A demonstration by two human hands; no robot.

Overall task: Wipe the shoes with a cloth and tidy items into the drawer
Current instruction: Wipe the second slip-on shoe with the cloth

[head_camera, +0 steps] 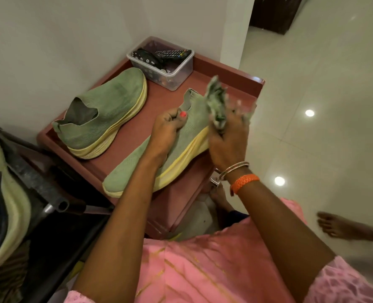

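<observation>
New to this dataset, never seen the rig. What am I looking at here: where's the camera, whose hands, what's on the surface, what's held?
There is no robot: a person works with bare hands, filmed by one wide-angle camera on their head, looking down. The left hand grips the collar of the near shoe, a green one with a yellow sole, steadying it. The right hand holds a bunched cloth against that shoe; it is blurred, probably mid-wipe. Both rest on a reddish cabinet top with a raised rim. The far shoe lies untouched near the wall. Behind it a clear box holds a remote and other small items.
</observation>
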